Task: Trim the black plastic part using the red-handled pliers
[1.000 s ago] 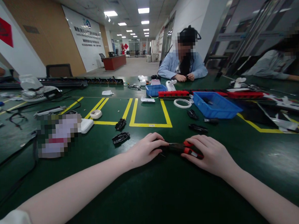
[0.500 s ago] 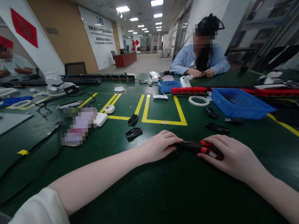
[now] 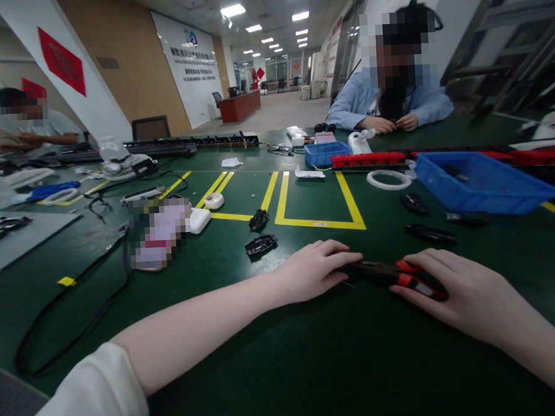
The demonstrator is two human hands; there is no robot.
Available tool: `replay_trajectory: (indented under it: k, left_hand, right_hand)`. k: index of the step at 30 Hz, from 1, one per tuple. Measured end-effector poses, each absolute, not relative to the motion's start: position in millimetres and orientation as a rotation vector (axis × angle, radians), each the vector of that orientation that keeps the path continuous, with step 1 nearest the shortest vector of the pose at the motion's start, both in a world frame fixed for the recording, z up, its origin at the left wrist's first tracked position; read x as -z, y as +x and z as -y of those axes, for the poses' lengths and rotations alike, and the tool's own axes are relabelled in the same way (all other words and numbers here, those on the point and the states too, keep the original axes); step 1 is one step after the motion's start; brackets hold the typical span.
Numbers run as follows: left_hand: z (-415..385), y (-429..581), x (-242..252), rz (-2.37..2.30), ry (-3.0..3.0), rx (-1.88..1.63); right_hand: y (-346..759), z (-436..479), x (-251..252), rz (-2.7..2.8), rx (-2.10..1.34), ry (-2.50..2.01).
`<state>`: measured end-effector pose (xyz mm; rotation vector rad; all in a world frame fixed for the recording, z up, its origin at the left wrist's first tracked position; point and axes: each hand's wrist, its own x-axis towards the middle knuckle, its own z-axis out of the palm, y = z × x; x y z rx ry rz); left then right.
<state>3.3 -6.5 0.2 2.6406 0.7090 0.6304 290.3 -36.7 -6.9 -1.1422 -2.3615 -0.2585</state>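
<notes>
My right hand (image 3: 463, 291) is wrapped round the red-and-black handles of a pair of pliers (image 3: 418, 280). The jaws of the pliers point left, toward my left hand (image 3: 315, 269). Its fingers are closed on a small dark piece, mostly hidden, at the jaw tips; a thin wire end sticks out below. Two black plastic parts, one nearer (image 3: 261, 246) and one farther (image 3: 259, 220), lie beyond my left forearm. More black parts, among them a long one (image 3: 431, 233), lie beyond my right hand.
A blue bin (image 3: 485, 188) stands at the right, with a smaller blue bin (image 3: 327, 152) farther back. A phone (image 3: 162, 236), a white case (image 3: 198, 221) and a black strap (image 3: 83, 330) lie left. Across the table sits a person in a blue shirt (image 3: 347, 108).
The view has turned a little left, so most things appear shifted right. Both hands keep their hold, with the pliers' jaws still at my left fingertips.
</notes>
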Motion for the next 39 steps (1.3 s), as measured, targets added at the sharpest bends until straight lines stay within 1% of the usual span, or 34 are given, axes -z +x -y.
replay_trajectory:
  k: [4,13,21,24,30,39]
  left_hand:
    - [7.1,3.5,-2.0,-0.730,2.665,-0.581]
    - [9.9,4.1,-3.1,-0.734,2.667,-0.594]
    - [9.6,4.7,-3.5,-0.758,2.683,-0.544]
    - [8.7,5.0,-2.1,-0.746,2.701,-0.598]
    - [8.0,3.8,-1.2,-0.798,2.720,-0.712]
    - [10.5,3.8,-4.6,-0.694,2.622,-0.643]
  right_hand:
    - [290.4,36.7,7.4,2.374,0.256,-1.138]
    - [289.4,40.1,3.7,2.394,0.148,-1.216]
    - [289.0,41.0,3.2,2.424,0.138,-1.257]
    - [289.0,40.7,2.8,2.417,0.129,-1.258]
    - [288.5,41.2,1.6,2.433,0.172,-1.221]
    - [286.2,42.5,0.2,2.426,0.207,-1.186]
